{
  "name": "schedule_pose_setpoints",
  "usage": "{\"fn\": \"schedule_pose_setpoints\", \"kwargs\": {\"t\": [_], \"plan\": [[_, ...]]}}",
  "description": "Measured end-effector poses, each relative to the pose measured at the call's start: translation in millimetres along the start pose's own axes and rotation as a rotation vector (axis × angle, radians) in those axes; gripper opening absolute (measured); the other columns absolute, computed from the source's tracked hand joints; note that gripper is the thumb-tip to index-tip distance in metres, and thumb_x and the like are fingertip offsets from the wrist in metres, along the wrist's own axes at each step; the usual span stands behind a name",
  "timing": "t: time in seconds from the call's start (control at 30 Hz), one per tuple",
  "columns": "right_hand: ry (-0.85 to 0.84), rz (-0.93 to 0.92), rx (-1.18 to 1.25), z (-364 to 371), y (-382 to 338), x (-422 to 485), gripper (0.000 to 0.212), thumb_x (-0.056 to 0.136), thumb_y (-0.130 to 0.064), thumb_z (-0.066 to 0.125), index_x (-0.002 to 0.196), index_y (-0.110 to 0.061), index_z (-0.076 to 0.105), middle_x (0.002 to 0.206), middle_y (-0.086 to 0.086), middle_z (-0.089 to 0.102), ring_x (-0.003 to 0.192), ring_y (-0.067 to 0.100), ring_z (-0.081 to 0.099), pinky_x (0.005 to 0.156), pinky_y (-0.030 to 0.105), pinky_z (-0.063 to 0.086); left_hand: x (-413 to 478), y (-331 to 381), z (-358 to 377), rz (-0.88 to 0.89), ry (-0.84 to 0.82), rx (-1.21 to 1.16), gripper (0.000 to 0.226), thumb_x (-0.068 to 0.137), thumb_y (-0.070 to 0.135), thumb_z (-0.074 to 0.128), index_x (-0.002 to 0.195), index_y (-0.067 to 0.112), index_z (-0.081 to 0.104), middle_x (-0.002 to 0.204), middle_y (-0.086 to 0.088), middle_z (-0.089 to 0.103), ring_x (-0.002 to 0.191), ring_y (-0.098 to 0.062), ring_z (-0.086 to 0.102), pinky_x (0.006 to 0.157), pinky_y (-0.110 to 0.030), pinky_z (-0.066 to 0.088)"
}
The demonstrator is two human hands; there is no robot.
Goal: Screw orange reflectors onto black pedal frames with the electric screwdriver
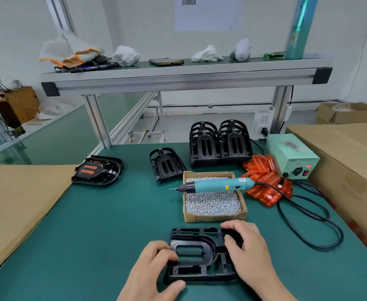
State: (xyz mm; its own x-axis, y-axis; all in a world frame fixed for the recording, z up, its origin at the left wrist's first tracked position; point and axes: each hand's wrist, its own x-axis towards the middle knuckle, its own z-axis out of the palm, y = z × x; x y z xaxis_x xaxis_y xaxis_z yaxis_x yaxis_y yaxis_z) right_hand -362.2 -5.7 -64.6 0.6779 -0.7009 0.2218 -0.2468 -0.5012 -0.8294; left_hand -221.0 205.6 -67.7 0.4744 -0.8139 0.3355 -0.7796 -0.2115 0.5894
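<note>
A black pedal frame [196, 253] lies flat on the green mat [113, 224] near the front edge. My left hand [154, 270] grips its left side, thumb under the near edge. My right hand [246, 250] holds its right side with curled fingers. The teal electric screwdriver [219, 185] rests across a cardboard box of screws [214, 203]. A heap of orange reflectors [265, 183] lies to the right of that box. A pedal with orange reflectors fitted [97, 171] sits at the left.
A single black frame [166, 165] and two stacks of frames [219, 144] stand behind the screw box. A power supply box [291, 156] with its black cable [308, 216] is at the right. Cardboard sheets flank the mat on both sides [15, 203]. An aluminium shelf [184, 77] runs overhead.
</note>
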Motion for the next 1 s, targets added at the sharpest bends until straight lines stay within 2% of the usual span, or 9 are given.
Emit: {"fn": "schedule_pose_setpoints", "kwargs": {"t": [0.17,0.23,0.33,0.43,0.53,0.6,0.73,0.87,1.0], "plan": [[0.083,0.077,0.146,-4,1,2,0.026,0.088,-0.007,0.072,0.087,-0.033,0.071,0.094,-0.014,0.067,0.103,0.004,0.057,0.086,0.011,0.039,4,-10,-1,-0.065,-0.040,0.052,0.037,0.071,0.056,0.067,0.105,0.051,0.054,0.114,0.035,0.043,0.104,0.009,0.051,0.089,-0.002,0.037],[0.209,0.057,0.194,-15,0,8,0.024,0.089,-0.007,0.071,0.090,-0.031,0.071,0.101,-0.017,0.065,0.099,0.007,0.059,0.086,0.016,0.043,8,-13,-1,-0.104,-0.048,-0.036,0.023,0.080,0.047,0.069,0.098,0.059,0.061,0.104,0.036,0.054,0.098,0.013,0.052,0.085,0.002,0.037],[0.404,-0.034,0.112,-52,2,36,0.025,0.088,-0.006,0.069,0.093,-0.030,0.069,0.101,-0.015,0.065,0.097,0.006,0.060,0.084,0.012,0.044,-10,-22,0,-0.110,-0.043,-0.097,0.044,0.093,0.029,0.065,0.080,0.072,0.060,0.084,0.046,0.058,0.086,0.014,0.056,0.079,0.000,0.041],[0.432,0.071,0.017,-92,14,80,0.022,0.091,-0.007,0.067,0.096,-0.029,0.067,0.104,-0.007,0.064,0.093,0.002,0.060,0.088,0.027,0.048,18,-20,3,-0.172,-0.085,-0.112,0.023,0.082,0.037,0.070,0.094,0.056,0.067,0.093,0.028,0.064,0.086,0.010,0.058,0.076,-0.002,0.042],[0.366,0.209,-0.162,-117,31,121,0.016,0.093,-0.012,0.065,0.107,-0.020,0.068,0.110,0.002,0.064,0.093,0.012,0.058,0.088,0.031,0.042,26,-14,7,-0.268,0.177,-0.126,0.025,0.073,0.028,0.081,0.090,0.041,0.067,0.071,0.017,0.065,0.053,0.001,0.054,0.054,-0.005,0.042],[0.268,0.200,-0.249,-121,37,142,0.021,0.095,-0.013,0.064,0.115,-0.017,0.068,0.112,0.001,0.066,0.094,0.013,0.058,0.087,0.028,0.040,44,-15,10,-0.317,0.224,-0.135,0.024,0.076,0.021,0.081,0.087,0.036,0.065,0.062,0.013,0.062,0.046,0.000,0.046,0.053,-0.008,0.042],[-0.048,0.057,-0.509,-114,35,180,0.031,0.099,-0.024,0.061,0.129,-0.025,0.065,0.128,0.000,0.061,0.110,0.017,0.057,0.097,0.032,0.044,61,-10,10,-0.334,0.139,-0.018,0.030,0.077,0.028,0.080,0.093,0.046,0.062,0.065,0.014,0.059,0.048,-0.003,0.045,0.057,-0.018,0.046],[-0.354,-0.012,-0.634,-104,31,212,0.042,0.098,-0.029,0.063,0.139,-0.029,0.059,0.133,0.000,0.044,0.127,0.018,0.046,0.113,0.030,0.029,59,-6,13,-0.270,0.112,0.116,0.036,0.076,0.044,0.069,0.106,0.062,0.061,0.069,0.013,0.055,0.063,-0.001,0.054,0.062,-0.021,0.050],[-0.460,-0.039,-0.711,-99,32,225,0.023,0.094,-0.028,0.067,0.116,-0.026,0.071,0.119,-0.001,0.041,0.120,0.016,0.043,0.102,0.021,0.028,58,-4,12,-0.253,0.091,0.151,0.029,0.079,0.045,0.062,0.106,0.055,0.064,0.069,0.014,0.053,0.065,-0.002,0.055,0.066,-0.025,0.050]]}}
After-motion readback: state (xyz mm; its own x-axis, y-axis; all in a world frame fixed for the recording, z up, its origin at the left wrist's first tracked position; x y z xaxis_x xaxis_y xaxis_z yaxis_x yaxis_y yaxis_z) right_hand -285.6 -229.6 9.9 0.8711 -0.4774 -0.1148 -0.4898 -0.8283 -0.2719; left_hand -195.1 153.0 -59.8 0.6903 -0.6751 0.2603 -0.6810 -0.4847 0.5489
